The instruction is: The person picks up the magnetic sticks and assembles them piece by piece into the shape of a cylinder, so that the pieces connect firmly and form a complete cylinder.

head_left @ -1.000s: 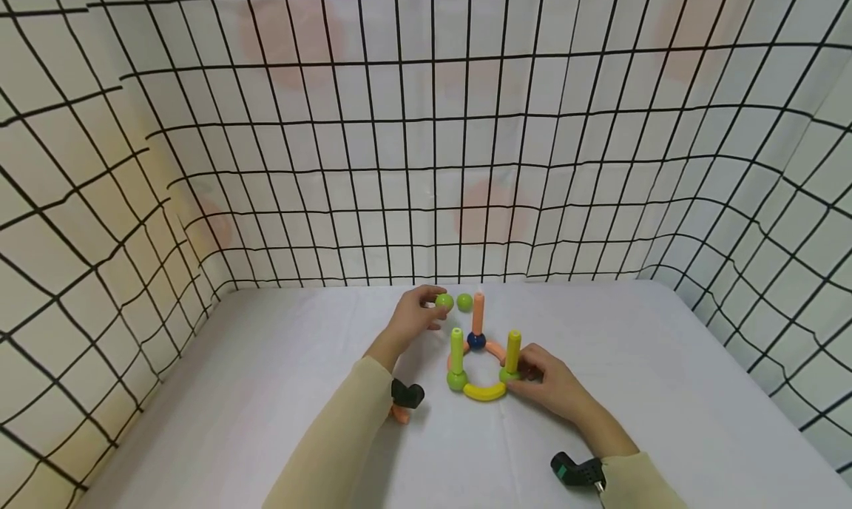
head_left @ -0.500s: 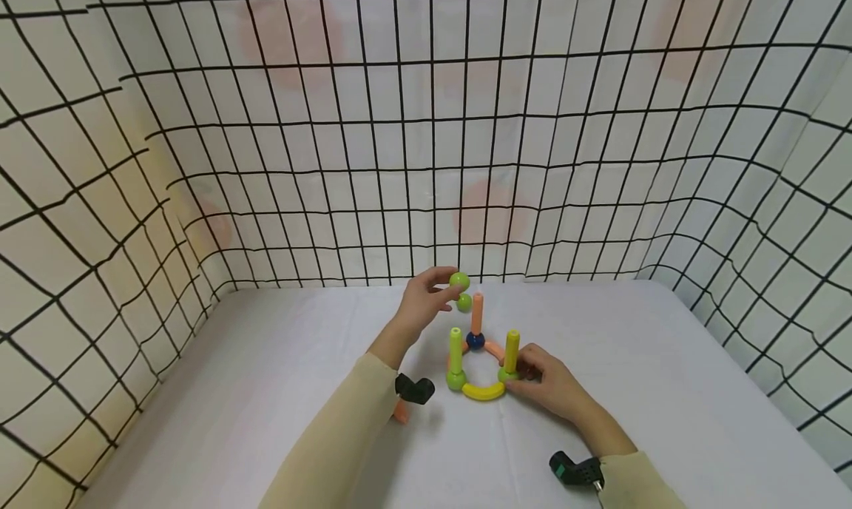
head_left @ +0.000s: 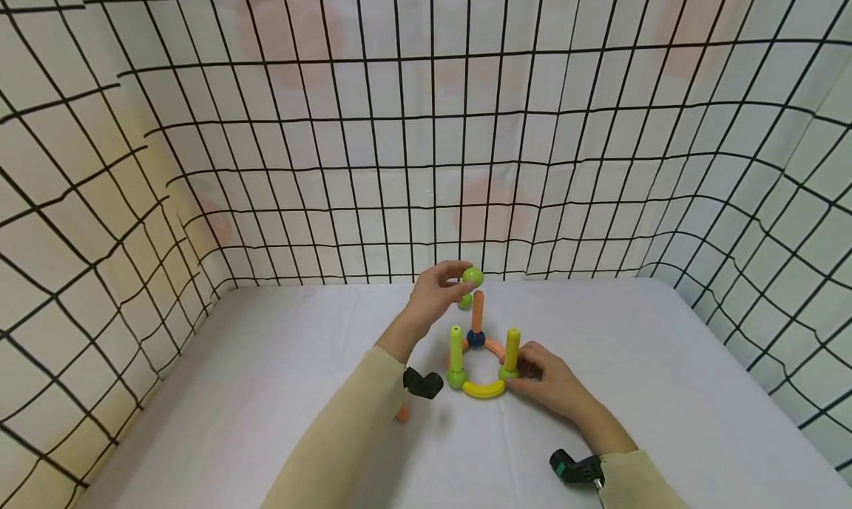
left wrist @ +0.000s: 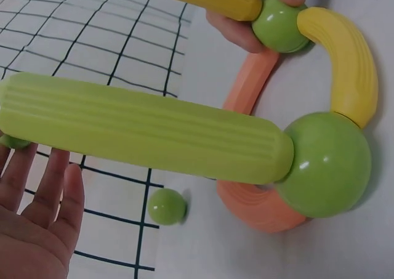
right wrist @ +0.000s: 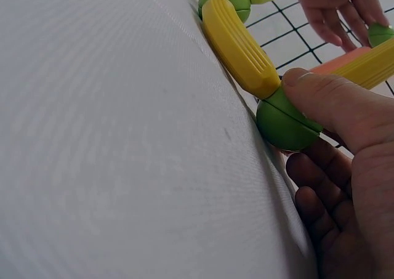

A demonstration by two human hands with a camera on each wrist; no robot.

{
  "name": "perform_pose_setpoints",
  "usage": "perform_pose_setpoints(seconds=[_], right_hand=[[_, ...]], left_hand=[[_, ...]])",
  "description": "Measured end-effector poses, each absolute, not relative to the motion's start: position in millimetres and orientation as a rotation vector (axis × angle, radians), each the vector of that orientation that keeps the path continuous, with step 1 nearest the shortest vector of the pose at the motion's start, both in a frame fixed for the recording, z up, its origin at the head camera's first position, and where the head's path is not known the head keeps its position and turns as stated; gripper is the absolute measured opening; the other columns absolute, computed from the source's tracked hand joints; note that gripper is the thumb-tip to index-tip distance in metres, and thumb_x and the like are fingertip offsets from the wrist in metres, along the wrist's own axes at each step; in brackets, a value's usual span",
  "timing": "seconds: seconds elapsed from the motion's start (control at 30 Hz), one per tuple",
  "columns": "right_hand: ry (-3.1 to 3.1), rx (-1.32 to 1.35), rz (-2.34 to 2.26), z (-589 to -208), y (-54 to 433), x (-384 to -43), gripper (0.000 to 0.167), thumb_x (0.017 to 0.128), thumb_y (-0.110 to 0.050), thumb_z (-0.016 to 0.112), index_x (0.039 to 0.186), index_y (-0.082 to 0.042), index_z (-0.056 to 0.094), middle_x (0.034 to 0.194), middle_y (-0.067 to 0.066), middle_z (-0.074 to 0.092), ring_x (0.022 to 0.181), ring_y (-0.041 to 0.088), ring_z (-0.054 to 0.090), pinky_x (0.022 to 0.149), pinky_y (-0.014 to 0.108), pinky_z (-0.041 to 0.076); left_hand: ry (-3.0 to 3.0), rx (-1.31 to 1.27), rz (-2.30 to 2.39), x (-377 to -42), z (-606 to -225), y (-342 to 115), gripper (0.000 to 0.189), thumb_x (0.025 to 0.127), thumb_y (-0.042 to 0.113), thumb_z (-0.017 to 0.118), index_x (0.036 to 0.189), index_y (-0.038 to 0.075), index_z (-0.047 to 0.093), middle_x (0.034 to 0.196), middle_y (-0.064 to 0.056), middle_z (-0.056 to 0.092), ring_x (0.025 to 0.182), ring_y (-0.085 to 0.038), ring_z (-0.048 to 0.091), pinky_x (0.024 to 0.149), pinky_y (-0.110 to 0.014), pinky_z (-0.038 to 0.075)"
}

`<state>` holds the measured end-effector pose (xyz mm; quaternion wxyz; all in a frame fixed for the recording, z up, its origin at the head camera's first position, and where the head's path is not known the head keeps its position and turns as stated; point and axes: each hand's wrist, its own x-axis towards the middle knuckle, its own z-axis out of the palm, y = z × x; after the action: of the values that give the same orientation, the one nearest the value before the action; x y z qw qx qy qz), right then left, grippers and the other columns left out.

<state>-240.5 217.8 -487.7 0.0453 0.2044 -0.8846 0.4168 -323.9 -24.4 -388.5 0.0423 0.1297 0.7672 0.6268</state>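
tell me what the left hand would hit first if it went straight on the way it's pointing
Beyond the green ball it holds, the left hand would probably meet the black-gridded backdrop first; its line seems to clear the upright orange rod, though depth is unclear.

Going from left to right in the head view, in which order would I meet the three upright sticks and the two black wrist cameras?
Left wrist camera, light green stick, orange stick, yellow stick, right wrist camera.
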Motion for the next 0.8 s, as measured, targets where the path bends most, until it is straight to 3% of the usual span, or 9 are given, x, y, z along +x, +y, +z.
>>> perform_pose_setpoints(seconds=[0.23,0.4,0.63,0.8], right_hand=[[-2.707,0.61,1.269,-487.1,217.9,-240.2,0.025,0.084,-0.022,0.081,0.106,-0.019,0.069,0.098,-0.003,0.058,0.086,0.005,0.055,0.075,0.021,0.049],[-2.7,0.623,1.277,-488.6,217.9,-240.2,0.025,0.084,-0.024,0.081,0.106,-0.019,0.069,0.098,-0.003,0.058,0.086,0.006,0.055,0.075,0.022,0.049],[-2.751,0.567,1.274,-485.7,216.3,-241.3,0.026,0.084,-0.024,0.081,0.106,-0.022,0.067,0.1,-0.005,0.058,0.089,0.007,0.057,0.077,0.022,0.05],[-2.761,0.553,1.282,-485.9,216.1,-241.0,0.026,0.084,-0.025,0.081,0.107,-0.022,0.067,0.101,-0.005,0.059,0.089,0.009,0.057,0.077,0.022,0.05]], left_hand=[[2.316,0.434,1.898,-324.8,-388.3,-19.6,0.04,0.092,0.026,0.073,0.13,0.024,0.063,0.129,0.002,0.066,0.117,-0.019,0.064,0.099,-0.044,0.054],[2.319,0.432,1.884,-323.8,-389.9,-19.2,0.039,0.091,0.024,0.074,0.129,0.023,0.063,0.129,0.0,0.066,0.116,-0.02,0.065,0.093,-0.037,0.057],[2.307,0.417,1.895,-326.2,-390.9,-20.7,0.04,0.092,0.022,0.074,0.13,0.022,0.063,0.132,-0.002,0.065,0.117,-0.022,0.064,0.101,-0.048,0.052],[2.289,0.421,1.899,-326.5,-391.2,-20.2,0.039,0.091,0.022,0.074,0.129,0.021,0.063,0.132,-0.002,0.065,0.116,-0.022,0.065,0.101,-0.048,0.053]])
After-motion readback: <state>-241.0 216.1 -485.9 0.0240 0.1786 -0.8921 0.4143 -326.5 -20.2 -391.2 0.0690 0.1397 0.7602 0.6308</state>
